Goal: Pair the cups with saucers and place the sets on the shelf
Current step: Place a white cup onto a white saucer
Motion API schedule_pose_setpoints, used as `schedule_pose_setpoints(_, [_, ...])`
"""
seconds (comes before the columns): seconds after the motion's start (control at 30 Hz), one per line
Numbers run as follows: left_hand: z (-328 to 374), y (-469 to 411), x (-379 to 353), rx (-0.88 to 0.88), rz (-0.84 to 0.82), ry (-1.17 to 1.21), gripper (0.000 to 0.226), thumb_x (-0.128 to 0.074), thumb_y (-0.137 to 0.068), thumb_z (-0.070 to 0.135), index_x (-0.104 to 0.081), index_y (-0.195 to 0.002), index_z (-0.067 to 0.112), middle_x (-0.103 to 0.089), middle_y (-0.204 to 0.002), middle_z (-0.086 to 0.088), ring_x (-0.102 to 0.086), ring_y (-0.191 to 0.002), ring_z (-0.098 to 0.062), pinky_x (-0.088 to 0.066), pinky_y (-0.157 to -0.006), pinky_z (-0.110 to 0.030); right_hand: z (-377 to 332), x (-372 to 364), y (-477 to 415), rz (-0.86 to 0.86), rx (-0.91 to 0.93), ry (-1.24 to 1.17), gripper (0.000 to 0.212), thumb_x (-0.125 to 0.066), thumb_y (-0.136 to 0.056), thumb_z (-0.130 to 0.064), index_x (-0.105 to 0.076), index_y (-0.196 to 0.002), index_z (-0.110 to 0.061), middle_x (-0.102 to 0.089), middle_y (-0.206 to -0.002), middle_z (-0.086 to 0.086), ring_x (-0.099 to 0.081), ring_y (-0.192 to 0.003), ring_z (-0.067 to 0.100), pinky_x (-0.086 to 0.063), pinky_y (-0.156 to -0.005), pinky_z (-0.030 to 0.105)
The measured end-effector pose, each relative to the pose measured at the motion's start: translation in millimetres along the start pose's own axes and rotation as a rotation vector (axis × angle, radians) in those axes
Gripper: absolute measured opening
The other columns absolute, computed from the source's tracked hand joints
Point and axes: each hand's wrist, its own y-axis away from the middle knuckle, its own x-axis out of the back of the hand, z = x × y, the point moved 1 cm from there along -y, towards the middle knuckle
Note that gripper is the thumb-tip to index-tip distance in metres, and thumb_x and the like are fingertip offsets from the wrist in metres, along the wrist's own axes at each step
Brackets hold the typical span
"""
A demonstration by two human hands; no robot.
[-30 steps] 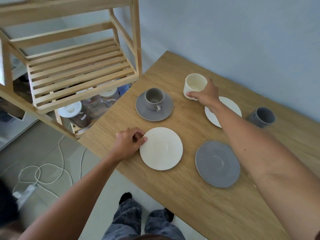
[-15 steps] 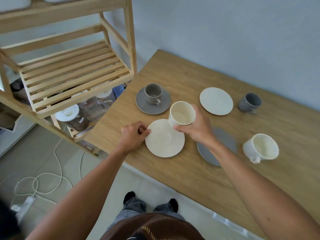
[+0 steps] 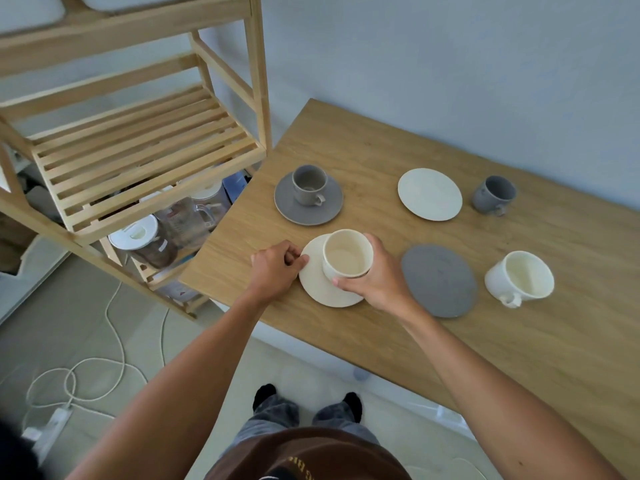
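Note:
My right hand (image 3: 377, 280) grips a cream cup (image 3: 347, 254) that sits over a cream saucer (image 3: 318, 287) near the table's front edge. My left hand (image 3: 275, 270) pinches that saucer's left rim. Behind them a grey cup (image 3: 309, 184) stands on a grey saucer (image 3: 304, 213). A bare cream saucer (image 3: 429, 194) and a lone grey cup (image 3: 493, 195) lie farther back. To the right are a bare grey saucer (image 3: 440, 280) and a white cup (image 3: 523, 277). The wooden slatted shelf (image 3: 138, 157) stands at the left.
The wooden table (image 3: 519, 341) runs along a pale wall. Jars and a measuring jug (image 3: 188, 216) sit on the shelf's lower tier. A white cable and power strip (image 3: 52, 424) lie on the floor by my feet.
My right hand carried the cream cup from the back of the table forward and down over the cream saucer. My left hand stayed on the saucer's rim.

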Motion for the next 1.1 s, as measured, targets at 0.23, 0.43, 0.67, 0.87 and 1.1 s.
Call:
schedule_pose_setpoints(0.23, [0, 1, 0, 0.008, 0.000, 0.005, 0.018, -0.063, -0.086, 0.045, -0.063, -0.087, 0.027, -0.065, -0.074, 0.011, -0.058, -0.073, -0.007, -0.030, -0.078, -0.031, -1, -7, 0, 0.012, 0.029, 0.046, 0.082, -0.087, -0.053, -0.046, -0.045, -0.122, -0.039, -0.060, -0.114, -0.018, -0.056, -0.105, 0.005, -0.052, -0.088, 0.033])
schedule_pose_setpoints(0.43, [1, 3, 3, -0.012, -0.009, -0.004, 0.019, -0.064, -0.087, 0.042, -0.063, -0.090, 0.024, -0.066, -0.076, 0.009, -0.060, -0.076, -0.011, -0.035, -0.084, -0.034, -2, -9, 1, -0.040, 0.032, 0.020, 0.087, -0.088, -0.054, -0.049, -0.041, -0.126, -0.038, -0.058, -0.120, -0.016, -0.055, -0.111, 0.007, -0.050, -0.094, 0.040])
schedule_pose_setpoints(0.67, [8, -1, 19, -0.043, -0.019, 0.097, 0.017, -0.065, -0.087, 0.038, -0.064, -0.095, 0.024, -0.065, -0.081, 0.012, -0.060, -0.076, -0.001, -0.051, -0.072, -0.024, 3, 9, 0, -0.089, -0.065, 0.019, 0.139, -0.082, -0.043, -0.076, -0.015, -0.154, -0.026, -0.034, -0.156, -0.004, -0.032, -0.141, 0.015, -0.033, -0.112, 0.040])
schedule_pose_setpoints(0.87, [47, -20, 35, -0.141, -0.022, 0.108, 0.020, -0.063, -0.088, 0.039, -0.062, -0.101, 0.024, -0.063, -0.087, 0.011, -0.058, -0.081, -0.003, -0.042, -0.068, -0.016, 11, 46, -8, 0.002, -0.060, 0.032, 0.136, -0.079, -0.043, -0.079, -0.018, -0.153, -0.029, -0.032, -0.156, -0.007, -0.029, -0.141, 0.013, -0.029, -0.109, 0.033])
schedule_pose_setpoints(1.1, [126, -48, 26, -0.274, -0.081, 0.108, 0.027, -0.065, -0.089, 0.029, -0.062, -0.110, 0.011, -0.065, -0.094, 0.000, -0.058, -0.086, -0.010, -0.044, -0.078, -0.018, 26, 109, -18, 0.136, -0.043, 0.076, 0.130, -0.076, -0.045, -0.079, -0.022, -0.151, -0.027, -0.034, -0.155, -0.005, -0.029, -0.141, 0.014, -0.028, -0.108, 0.030])
